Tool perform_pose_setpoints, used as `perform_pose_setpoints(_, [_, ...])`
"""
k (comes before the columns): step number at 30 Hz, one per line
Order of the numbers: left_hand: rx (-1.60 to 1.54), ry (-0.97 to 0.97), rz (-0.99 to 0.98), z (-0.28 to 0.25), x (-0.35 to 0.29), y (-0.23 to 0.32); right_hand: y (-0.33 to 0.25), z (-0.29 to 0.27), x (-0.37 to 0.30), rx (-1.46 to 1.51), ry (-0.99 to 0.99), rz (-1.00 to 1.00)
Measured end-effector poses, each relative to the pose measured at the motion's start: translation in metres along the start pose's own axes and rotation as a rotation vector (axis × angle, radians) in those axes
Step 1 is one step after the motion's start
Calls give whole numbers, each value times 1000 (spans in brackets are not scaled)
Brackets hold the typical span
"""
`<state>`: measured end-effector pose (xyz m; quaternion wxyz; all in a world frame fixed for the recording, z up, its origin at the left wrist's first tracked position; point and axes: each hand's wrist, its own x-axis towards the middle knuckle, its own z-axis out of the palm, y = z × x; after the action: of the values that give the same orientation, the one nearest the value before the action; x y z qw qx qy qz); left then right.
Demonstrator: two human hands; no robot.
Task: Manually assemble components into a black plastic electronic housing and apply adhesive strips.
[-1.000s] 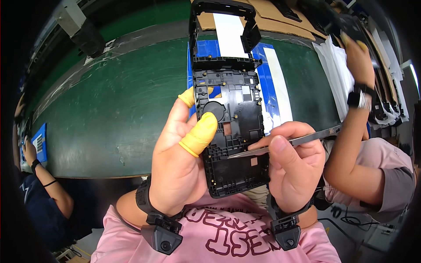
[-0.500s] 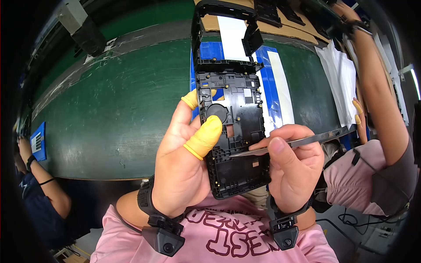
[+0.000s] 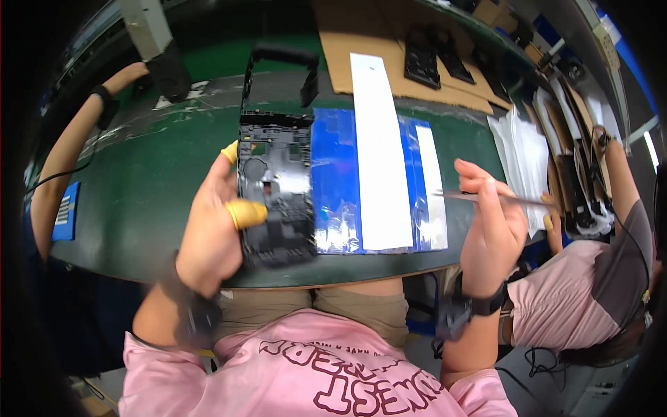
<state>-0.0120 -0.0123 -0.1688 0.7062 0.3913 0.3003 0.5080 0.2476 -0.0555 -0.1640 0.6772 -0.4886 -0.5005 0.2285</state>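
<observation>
You sit at a dark green conveyor belt (image 3: pixel 160 181) curving across the view, with brown cardboard sheets (image 3: pixel 347 42) lying at its far edge, a blue mat (image 3: pixel 337 174) on it, and seated co-workers on both sides

Pink printed shirt, khaki trousers, black wrist-mounted devices, yellow finger cots on left hand (image 3: pixel 217 233), bare right hand (image 3: pixel 492 226).

- One view only, from the person's head, looking steeply down.
- Close: the hands fill mid-frame, the green table (image 3: pixel 153 181) bends across the upper half.
- Fisheye: dark corners, neighbours at left and right edges.
</observation>
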Motion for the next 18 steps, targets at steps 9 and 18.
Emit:
perform_pose_setpoints(9, [480, 331, 75, -83, 19, 10, 68, 54, 109, -1022, -308, 38])
perform_pose_setpoints(18, [1087, -272, 207, -45, 33, 64, 88, 82, 151, -1033, -403, 278])
